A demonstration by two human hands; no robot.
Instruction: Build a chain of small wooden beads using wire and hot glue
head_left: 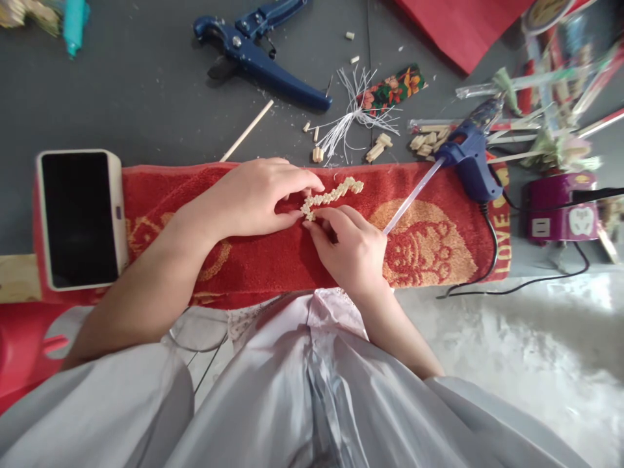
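A chain of small pale beige pieces [336, 193] lies in a bent line above the red towel [253, 260]. Its left end is between my two hands. My left hand [263, 198] has its thumb and fingertips closed on that end from the left. From the right, my right hand [353, 244] pinches the lower tip of the same chain with thumb and forefinger. The chain's other end extends up and to the right, free of both hands.
Behind the towel lie a blue cutter [273, 68], a thin stick [247, 130], white strings [351, 117] and small cut pieces [379, 147]. A blue glue gun [470, 159] and purple socket block [561, 211] sit right; a black-screened device [80, 218] sits left.
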